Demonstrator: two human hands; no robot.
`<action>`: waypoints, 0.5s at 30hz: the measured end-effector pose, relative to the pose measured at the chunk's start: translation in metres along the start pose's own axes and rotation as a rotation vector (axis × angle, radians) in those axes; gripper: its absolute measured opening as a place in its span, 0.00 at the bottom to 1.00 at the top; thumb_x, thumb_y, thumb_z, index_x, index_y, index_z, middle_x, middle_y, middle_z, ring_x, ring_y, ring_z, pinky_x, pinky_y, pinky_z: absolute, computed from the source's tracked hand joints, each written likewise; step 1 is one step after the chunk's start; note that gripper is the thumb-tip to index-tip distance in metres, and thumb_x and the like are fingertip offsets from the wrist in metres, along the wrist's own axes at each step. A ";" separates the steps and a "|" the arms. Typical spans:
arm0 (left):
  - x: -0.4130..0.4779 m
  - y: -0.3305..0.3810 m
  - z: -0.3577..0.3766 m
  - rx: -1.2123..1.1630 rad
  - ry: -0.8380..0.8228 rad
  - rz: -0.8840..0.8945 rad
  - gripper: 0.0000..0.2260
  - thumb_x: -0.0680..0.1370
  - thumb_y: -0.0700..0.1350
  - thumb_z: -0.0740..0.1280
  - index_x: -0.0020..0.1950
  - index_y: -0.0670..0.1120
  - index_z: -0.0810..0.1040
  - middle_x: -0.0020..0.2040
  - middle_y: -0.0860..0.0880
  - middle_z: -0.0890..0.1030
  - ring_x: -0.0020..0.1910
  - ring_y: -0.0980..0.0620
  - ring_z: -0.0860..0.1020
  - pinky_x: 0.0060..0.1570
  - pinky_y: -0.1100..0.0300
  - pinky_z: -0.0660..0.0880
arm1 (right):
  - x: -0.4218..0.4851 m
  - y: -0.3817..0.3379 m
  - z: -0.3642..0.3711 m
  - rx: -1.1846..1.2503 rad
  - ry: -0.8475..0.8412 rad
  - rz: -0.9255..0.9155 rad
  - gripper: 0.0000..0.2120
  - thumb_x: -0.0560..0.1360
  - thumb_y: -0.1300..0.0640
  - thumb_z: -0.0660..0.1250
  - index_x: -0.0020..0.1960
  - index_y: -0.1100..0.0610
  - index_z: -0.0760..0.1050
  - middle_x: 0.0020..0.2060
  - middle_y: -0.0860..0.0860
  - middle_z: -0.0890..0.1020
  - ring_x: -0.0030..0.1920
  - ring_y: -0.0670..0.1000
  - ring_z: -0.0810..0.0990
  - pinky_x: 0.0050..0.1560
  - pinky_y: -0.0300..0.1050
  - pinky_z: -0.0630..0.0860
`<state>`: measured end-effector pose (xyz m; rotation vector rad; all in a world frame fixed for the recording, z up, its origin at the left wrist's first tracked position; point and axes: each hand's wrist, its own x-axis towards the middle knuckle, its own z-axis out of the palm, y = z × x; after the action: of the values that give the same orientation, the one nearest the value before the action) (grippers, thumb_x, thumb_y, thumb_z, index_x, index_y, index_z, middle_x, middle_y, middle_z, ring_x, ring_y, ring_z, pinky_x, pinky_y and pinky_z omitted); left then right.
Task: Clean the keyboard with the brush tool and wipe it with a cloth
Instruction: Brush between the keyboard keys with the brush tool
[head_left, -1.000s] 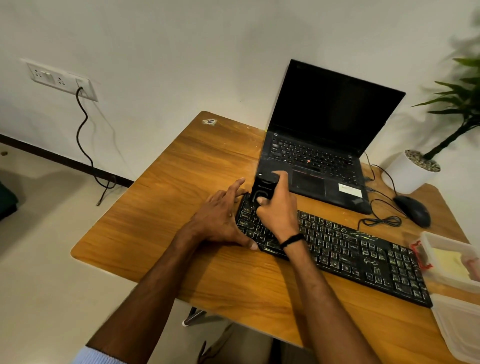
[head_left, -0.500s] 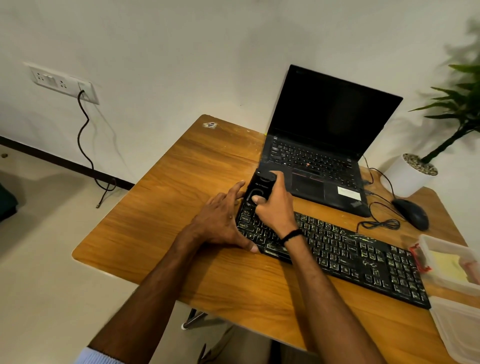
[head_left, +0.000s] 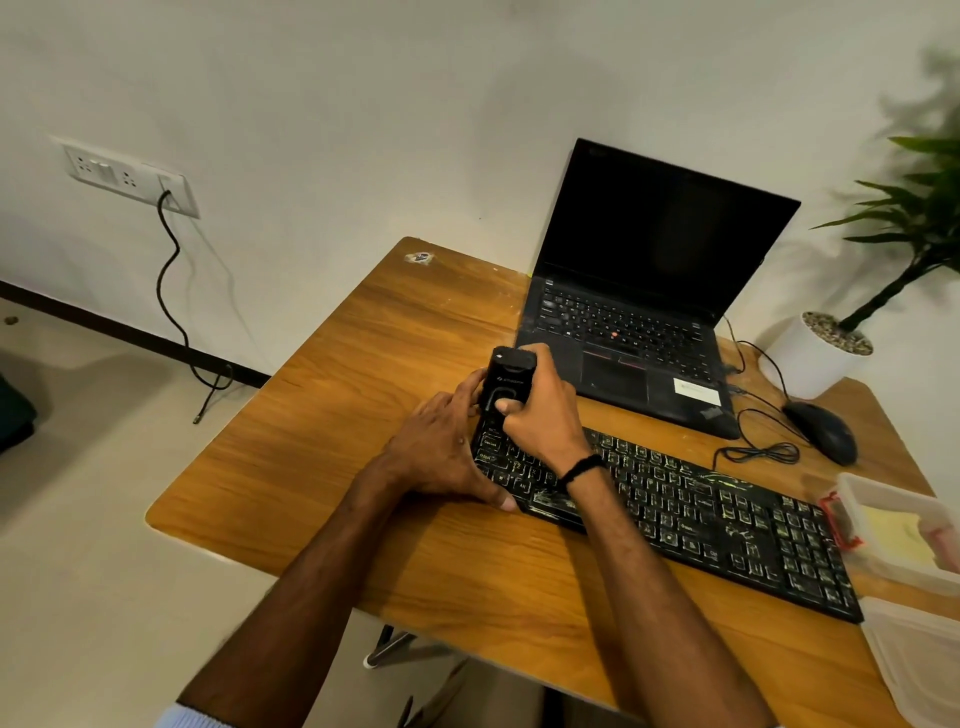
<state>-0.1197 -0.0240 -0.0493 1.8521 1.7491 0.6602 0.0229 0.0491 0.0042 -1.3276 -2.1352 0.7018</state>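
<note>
Keyboard (head_left: 691, 512), black with pale, smeared-looking legends, lies slantwise across the near right part of the wooden table (head_left: 363, 374), just in front of an open laptop (head_left: 649, 291). At its far left corner stands the brush tool (head_left: 506, 387), a stubby black device held roughly upright. Its bristles are hidden under the body.

The step in hand appears to be brushing, begun at the left end. Done well, it would run row by row toward the right end with the tool kept upright so the bristles reach between the keys. Pressure should be light enough that no keycap is levered up. Dust is best driven toward the near edge, away from the laptop. The board looks light and may skid, so the bracing hand matters.

The right hand (head_left: 540, 410) grips the tool. Its fingers (head_left: 540, 356) are curled tightly over the top and far side, and the thumb is pressed on the front face. The left hand (head_left: 436, 452) lies spread over the keyboard's left end. Its fingers (head_left: 467, 387) are nearly straight, reaching up beside the tool and seeming to touch its side. Its thumb is set against the near edge, and it holds nothing.

A clear container (head_left: 893, 525) near the keyboard's right end holds something yellow. Whether that is the cloth cannot be told.
</note>
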 end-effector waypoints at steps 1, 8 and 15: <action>0.000 0.000 -0.001 -0.005 -0.001 0.001 0.71 0.54 0.74 0.79 0.82 0.56 0.38 0.81 0.49 0.63 0.78 0.47 0.63 0.78 0.45 0.58 | 0.001 0.000 0.001 -0.001 0.011 -0.001 0.30 0.70 0.68 0.71 0.65 0.54 0.63 0.50 0.51 0.81 0.47 0.50 0.80 0.33 0.26 0.72; 0.001 -0.001 0.001 -0.008 0.002 -0.007 0.71 0.53 0.75 0.79 0.82 0.57 0.38 0.80 0.49 0.64 0.76 0.47 0.64 0.78 0.47 0.59 | 0.000 0.001 -0.005 0.009 -0.057 -0.020 0.28 0.70 0.67 0.72 0.65 0.55 0.64 0.51 0.51 0.80 0.50 0.50 0.80 0.34 0.26 0.73; 0.000 0.001 0.000 -0.006 0.019 -0.013 0.70 0.54 0.72 0.81 0.82 0.55 0.40 0.78 0.49 0.67 0.75 0.47 0.66 0.75 0.48 0.62 | 0.000 -0.004 0.003 -0.005 -0.054 -0.057 0.30 0.70 0.68 0.70 0.67 0.54 0.64 0.51 0.53 0.82 0.50 0.53 0.82 0.42 0.41 0.82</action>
<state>-0.1191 -0.0240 -0.0484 1.8348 1.7678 0.6799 0.0181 0.0475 0.0048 -1.2588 -2.2090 0.7176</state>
